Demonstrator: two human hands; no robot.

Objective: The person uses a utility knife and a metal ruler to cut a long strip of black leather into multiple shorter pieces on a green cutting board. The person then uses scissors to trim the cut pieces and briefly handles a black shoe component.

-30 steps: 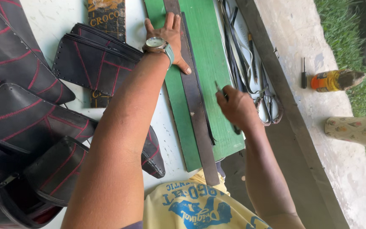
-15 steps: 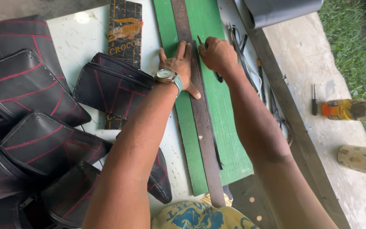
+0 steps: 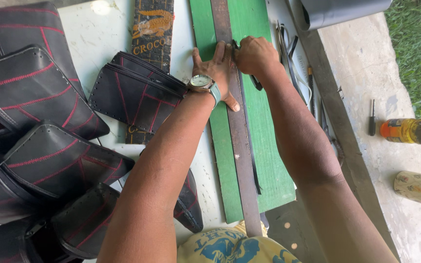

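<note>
Metal ruler pinned by flat left hand; right hand fisted.

Down the left of the frame I see my stack of black stitched panels with red thread lines, overlapping one another on the white tabletop. At upper centre a dark printed board with a yellow crocodile picture lies partly under two panels. Top right, a grey roll. On the concrete ledge at right, a yellow bottle lies beside a small screwdriver.
</note>
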